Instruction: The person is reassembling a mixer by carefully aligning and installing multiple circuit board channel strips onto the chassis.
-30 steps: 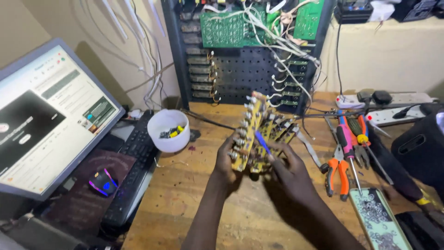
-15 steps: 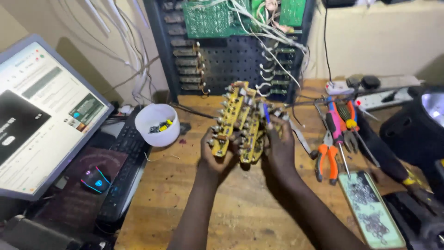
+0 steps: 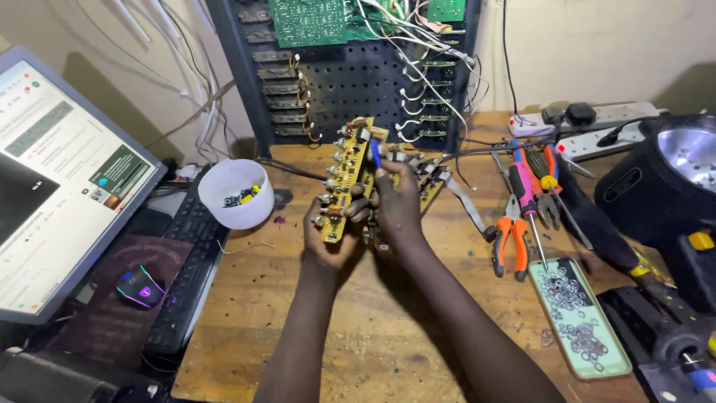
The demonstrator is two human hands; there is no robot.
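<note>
My left hand point(image 3: 328, 240) grips the lower end of a long yellow circuit board point(image 3: 347, 177) studded with knobs and small parts, holding it tilted up over the wooden bench point(image 3: 373, 328). My right hand point(image 3: 399, 203) is closed around a thin blue-handled tool point(image 3: 375, 153) and presses against the board's back. A second yellow board point(image 3: 431, 185) shows just behind my right hand, with white wires running up from it.
A white cup of small parts point(image 3: 236, 192) stands left of the board. Keyboard point(image 3: 183, 276), lit mouse point(image 3: 139, 286) and monitor point(image 3: 52, 179) fill the left. Pliers point(image 3: 509, 239), screwdrivers point(image 3: 531, 194), a tray of washers point(image 3: 578, 317), a power strip point(image 3: 597, 116) and a black lamp point(image 3: 667, 179) lie right.
The view has drifted so the bench sits lower and more central. Both hands have turned the board to a steeper tilt, and my right hand now sits behind it.
</note>
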